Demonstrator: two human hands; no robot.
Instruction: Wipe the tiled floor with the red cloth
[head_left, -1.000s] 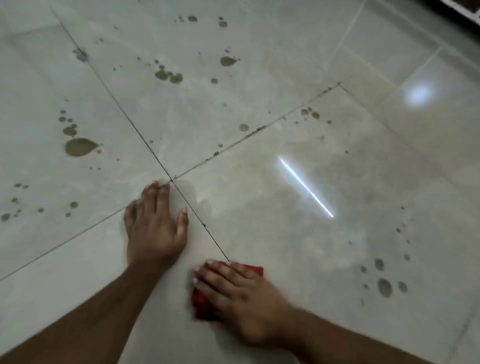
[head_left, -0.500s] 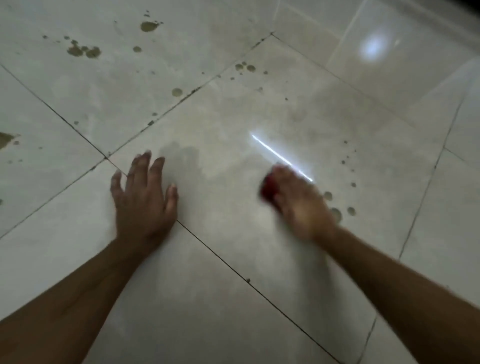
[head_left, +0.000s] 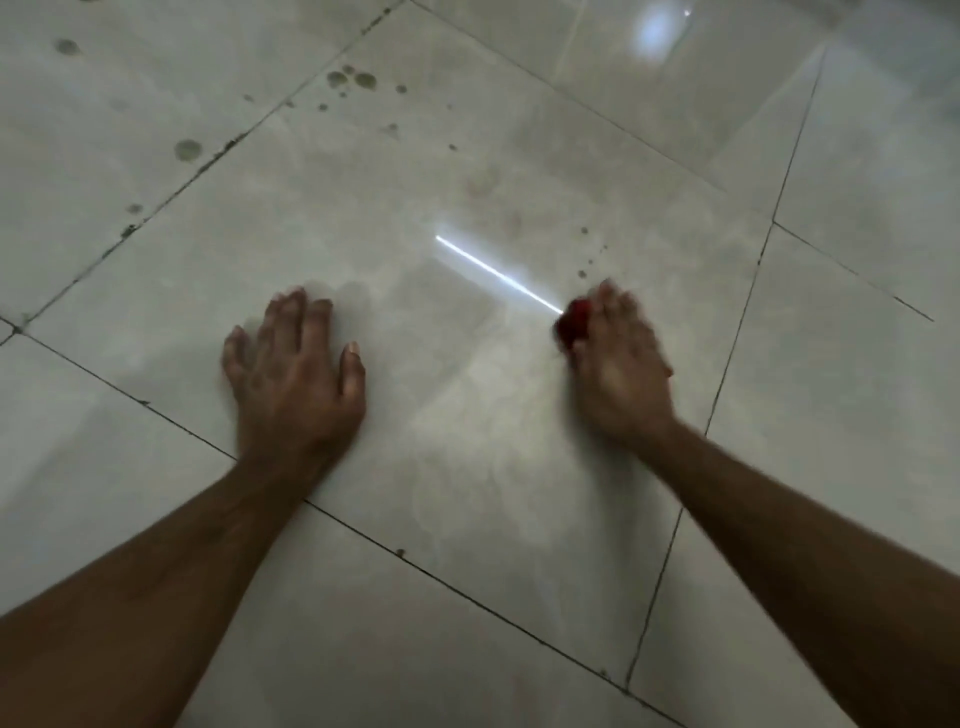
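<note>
A person is kneeling over a glossy pale grey tiled floor (head_left: 467, 493) and wiping it with a small crumpled red cloth (head_left: 573, 323), which is showing right of centre in the frame, pressed to the tile under the right hand (head_left: 618, 374). That hand is blurring with motion; its fingers (head_left: 615, 304) are lying over the cloth and seem to be bunching it against the floor, though the blur is hiding exactly how they are curling. The left hand (head_left: 293, 374) is resting flat on the same large tile at centre left, fingers released and spread, taking the person's weight and holding nothing.

Compared with a second ago, the cloth is sitting well to the right: it was lying close beside the left hand at the dark grout line, and it is now reaching the end of the bright streak of reflected light (head_left: 498, 275), just below a few small dark droplets (head_left: 584, 260). The larger brown spots that were lying by the right hand half a second back are no longer showing, so the stroke appears to be lifting the spill on this tile.

More brown splashes (head_left: 350, 80) are waiting in the upper left of the frame, along the far grout line (head_left: 171, 192), suggesting the job is only partly done and that the next passes are likely heading that way.
</note>
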